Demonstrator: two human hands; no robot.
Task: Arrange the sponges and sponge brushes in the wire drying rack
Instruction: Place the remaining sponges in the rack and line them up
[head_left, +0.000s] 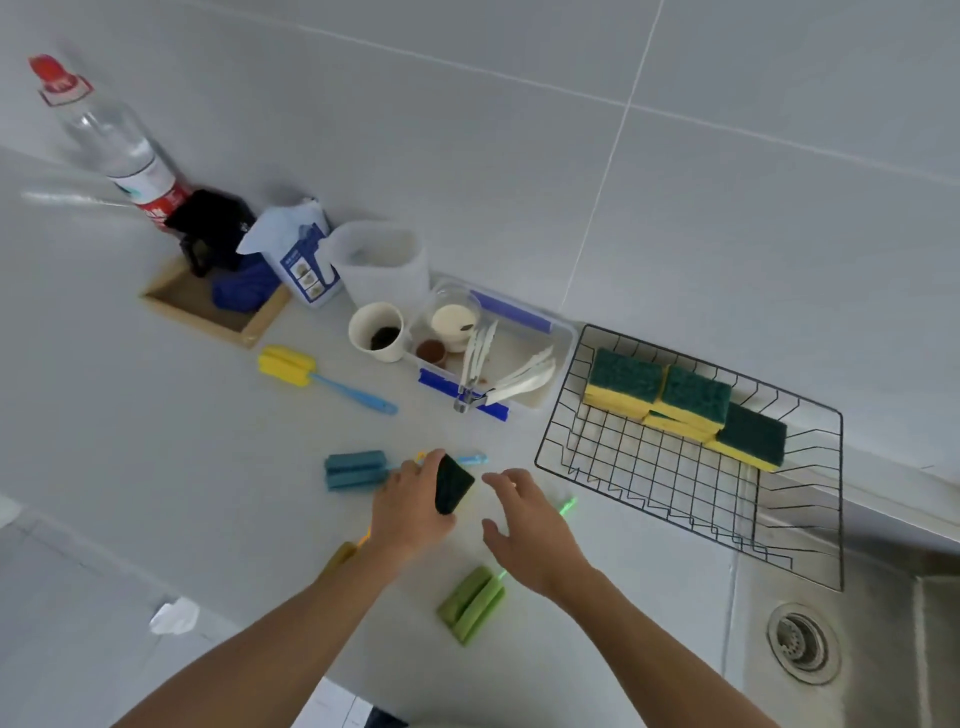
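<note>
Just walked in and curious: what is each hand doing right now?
Left hand: fingers grip a dark green sponge.
Right hand: open, fingers spread, holding nothing.

My left hand (410, 512) covers most of the sponge (453, 484) and the orange brush (345, 555) handle. My right hand (530, 530) hides the middle of the green brush (471, 603) handle. Sink (852, 639) cut off at right edge; bottle (111, 140) label too blurred to read.
</note>
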